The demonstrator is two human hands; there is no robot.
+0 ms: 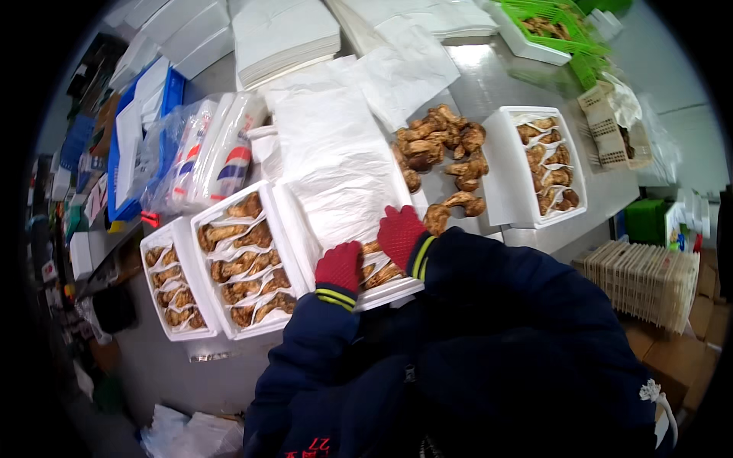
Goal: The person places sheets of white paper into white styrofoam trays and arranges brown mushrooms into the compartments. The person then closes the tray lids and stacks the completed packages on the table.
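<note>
In a red knitted glove, my left hand (pixel 339 267) is at the left side of a white foam box (pixel 389 296). My right hand (pixel 402 236), gloved the same way, reaches over that box's right side. Between and below the hands, brown mushrooms (pixel 385 276) that look like matsutake show in the near end of the box. White lining paper (pixel 343 200) covers the far part and spreads beyond it. Both hands' fingertips are hidden, so whether they pinch paper or a mushroom is unclear.
Two filled foam boxes (pixel 243 266) (pixel 176 280) stand at left, another filled box (pixel 550 166) at right. Loose mushrooms (pixel 438 137) lie on the metal table (pixel 492 74). Paper stacks (pixel 286 40), bagged packaging (pixel 223 154), a blue crate (pixel 117 166) and a green basket (pixel 550 26) surround them.
</note>
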